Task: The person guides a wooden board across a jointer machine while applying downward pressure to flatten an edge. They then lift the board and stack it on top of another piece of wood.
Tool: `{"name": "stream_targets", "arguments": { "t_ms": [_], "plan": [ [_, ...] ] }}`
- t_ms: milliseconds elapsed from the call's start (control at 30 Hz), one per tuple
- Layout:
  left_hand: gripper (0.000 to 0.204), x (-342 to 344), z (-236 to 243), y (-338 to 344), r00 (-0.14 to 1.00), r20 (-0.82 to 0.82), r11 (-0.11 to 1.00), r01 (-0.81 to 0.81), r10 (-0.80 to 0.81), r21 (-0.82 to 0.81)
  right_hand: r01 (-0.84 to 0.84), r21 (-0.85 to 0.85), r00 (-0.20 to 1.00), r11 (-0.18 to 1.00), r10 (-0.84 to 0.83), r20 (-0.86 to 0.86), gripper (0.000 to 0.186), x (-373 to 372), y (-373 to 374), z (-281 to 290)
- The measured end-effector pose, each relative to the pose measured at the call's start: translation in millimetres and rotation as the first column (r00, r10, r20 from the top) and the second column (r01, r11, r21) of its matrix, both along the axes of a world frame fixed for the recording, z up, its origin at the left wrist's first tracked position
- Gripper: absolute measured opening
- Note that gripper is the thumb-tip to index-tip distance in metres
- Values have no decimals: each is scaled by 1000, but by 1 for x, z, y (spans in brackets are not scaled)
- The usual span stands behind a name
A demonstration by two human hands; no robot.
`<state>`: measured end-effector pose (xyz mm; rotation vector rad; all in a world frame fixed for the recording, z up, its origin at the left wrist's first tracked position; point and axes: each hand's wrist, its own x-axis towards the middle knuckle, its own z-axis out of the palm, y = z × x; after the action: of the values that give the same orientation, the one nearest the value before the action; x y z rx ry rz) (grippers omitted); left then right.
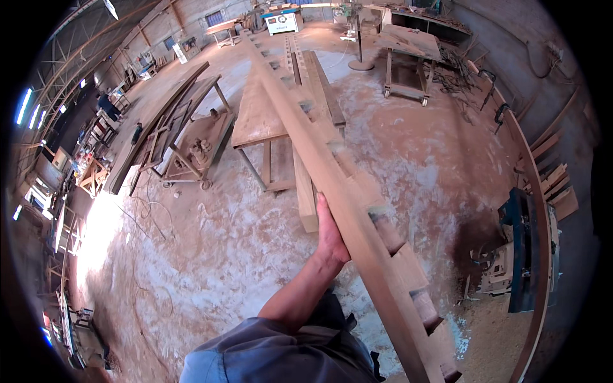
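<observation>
A long, light-brown wooden beam [332, 185] slants across the view, from the lower right up to the far middle. Square notches are cut in a row along its right side. My left hand [331, 237] holds it from below and from the left, the thumb lying up along its side. The fingers are hidden behind the wood. My right hand is out of view.
Ahead stands a wooden-topped table [258, 121] with more long timbers [313, 76] on it. A metal-framed cart [198, 143] bearing long pieces is at left. Further off is another wheeled table [408, 45]. A blue machine [520, 249] stands at right, beside a long upright strip [543, 255].
</observation>
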<state>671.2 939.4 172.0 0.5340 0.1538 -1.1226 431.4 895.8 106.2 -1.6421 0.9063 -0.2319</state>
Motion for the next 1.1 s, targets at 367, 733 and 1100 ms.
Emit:
{"name": "stream_targets", "arguments": {
  "t_ms": [367, 733, 1100],
  "plan": [
    [94, 179, -48, 67, 997, 64, 997, 46, -50, 62, 270, 624, 930, 733, -367, 29, 54, 220, 70, -111],
    [38, 403, -188, 82, 990, -138, 996, 44, -34, 71, 576, 785, 635, 228, -729, -255, 53, 383, 168, -189],
    [66, 509, -218, 23, 984, -133, 971, 142, -117, 192, 724, 689, 411, 17, -814, -411, 52, 418, 179, -199]
  ]
}}
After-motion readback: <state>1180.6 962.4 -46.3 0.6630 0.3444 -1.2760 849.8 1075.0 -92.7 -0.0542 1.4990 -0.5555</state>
